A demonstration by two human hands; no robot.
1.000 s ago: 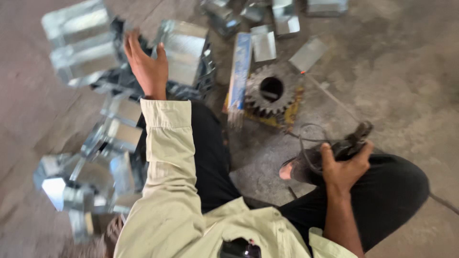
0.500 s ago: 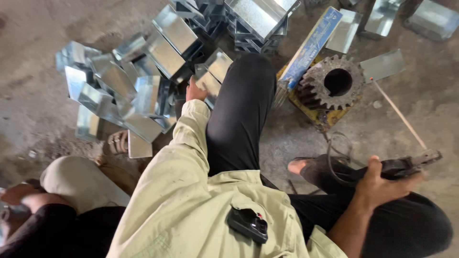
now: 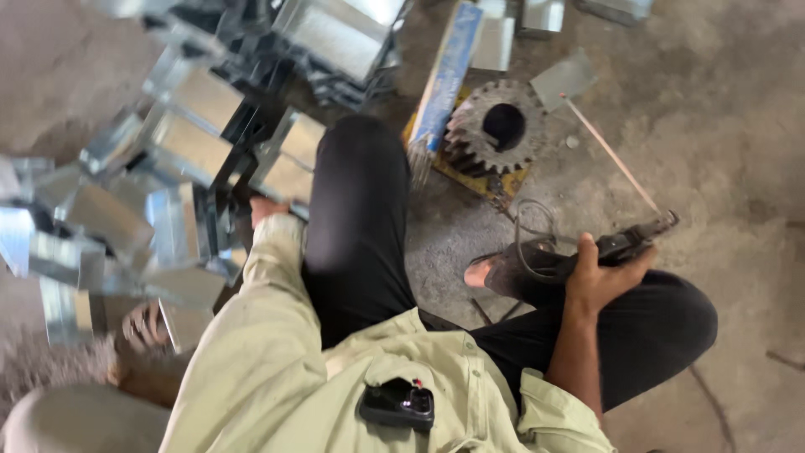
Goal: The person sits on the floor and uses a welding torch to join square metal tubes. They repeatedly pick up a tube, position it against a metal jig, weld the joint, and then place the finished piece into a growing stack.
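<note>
I sit on a concrete floor in black trousers and a pale green shirt. My right hand is shut on a black welding electrode holder resting on my right knee, with a thin rod sticking up from it and a cable looping beside it. My left hand reaches down beside my left knee into a heap of shiny folded sheet-metal pieces; its fingers are mostly hidden by my sleeve and the metal, so its grip is unclear.
A large steel gear lies on a yellow block ahead of my knees, with a blue flat box leaning against it. More metal pieces lie beyond. A bare foot of another person shows at the lower left.
My left hand has dropped from above the metal pieces down beside my left knee into the pile. The view has swung around. My right hand keeps hold of the electrode holder.
</note>
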